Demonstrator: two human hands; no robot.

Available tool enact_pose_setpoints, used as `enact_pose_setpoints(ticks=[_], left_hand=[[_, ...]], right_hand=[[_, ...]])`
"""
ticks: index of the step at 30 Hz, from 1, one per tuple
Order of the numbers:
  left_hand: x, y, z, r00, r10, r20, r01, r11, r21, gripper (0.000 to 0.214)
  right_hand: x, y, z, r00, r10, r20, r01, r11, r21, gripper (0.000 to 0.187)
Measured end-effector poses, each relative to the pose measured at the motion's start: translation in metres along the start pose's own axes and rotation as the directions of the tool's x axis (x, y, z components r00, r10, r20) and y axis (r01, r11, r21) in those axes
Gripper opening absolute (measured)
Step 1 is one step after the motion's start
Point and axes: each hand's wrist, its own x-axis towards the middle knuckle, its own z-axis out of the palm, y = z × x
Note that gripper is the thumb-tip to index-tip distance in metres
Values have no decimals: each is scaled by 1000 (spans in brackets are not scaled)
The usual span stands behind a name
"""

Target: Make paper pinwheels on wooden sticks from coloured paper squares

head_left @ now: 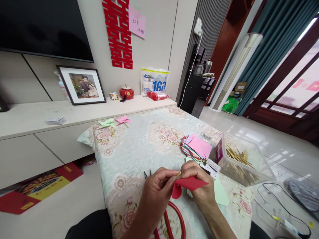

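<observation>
My left hand [158, 191] is closed, thumb and forefinger pinching a short visible piece of wooden stick [178, 174]. My right hand [199, 179] is closed on a sheet of red paper [189, 183], its fingertips meeting the stick's end. One part of the paper curls down between the hands. Beneath my left hand lie scissors with red handles [181, 219]; their dark tips show beyond my knuckles. Past my right hand sits a stack of coloured paper [198, 146], pink on top. Pale green paper [221, 192] lies under my right wrist.
A clear plastic box [249, 177] of wooden sticks stands at the right of the flowered tablecloth [134, 139]. Green [107, 123] and pink [123, 120] paper pinwheels lie at the far left corner. Behind is a white cabinet [30, 116]; cables [281, 202] lie on the floor at right.
</observation>
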Motion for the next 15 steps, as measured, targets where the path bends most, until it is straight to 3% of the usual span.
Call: enact_pose_setpoints(ticks=[15], left_hand=[[0,0,2,1000,-2,-14,1,998,-65,11]], right_hand=[[-2,1,-1,999,48,13,-48,999,14,10]])
